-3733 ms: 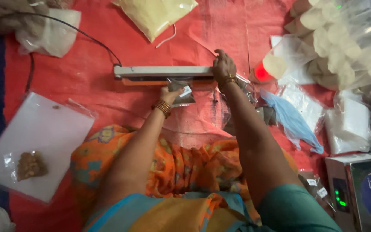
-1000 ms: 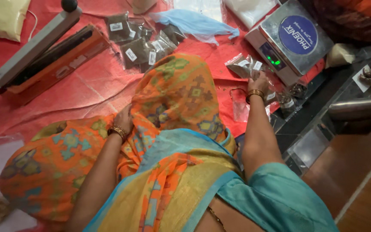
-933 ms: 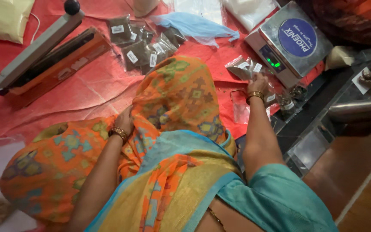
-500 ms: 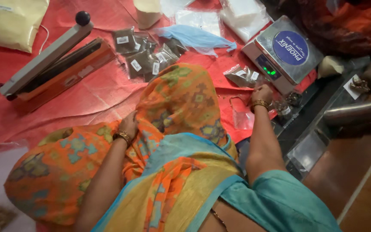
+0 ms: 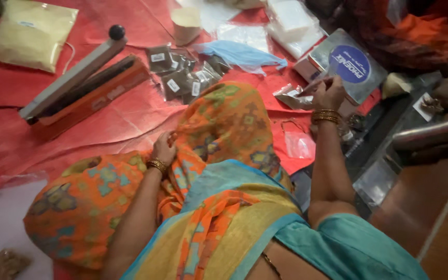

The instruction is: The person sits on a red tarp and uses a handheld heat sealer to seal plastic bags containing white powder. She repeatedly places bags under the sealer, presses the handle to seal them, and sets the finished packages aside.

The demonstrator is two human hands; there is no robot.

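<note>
Red mat, white-labelled dark packets; right hand pinching clear pouch, left hand curled on lap.

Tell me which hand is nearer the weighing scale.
Right. The right hand sits at the edge of the weighing scale, holding a thin stick; the left hand rests on the lap, far off.

I see soft, even indoor light with no hard shadows. The whole frame is slightly smeared by motion blur. The lower right goes dim, and a pale sheen sits on the clear plastic bags at upper centre.
</note>
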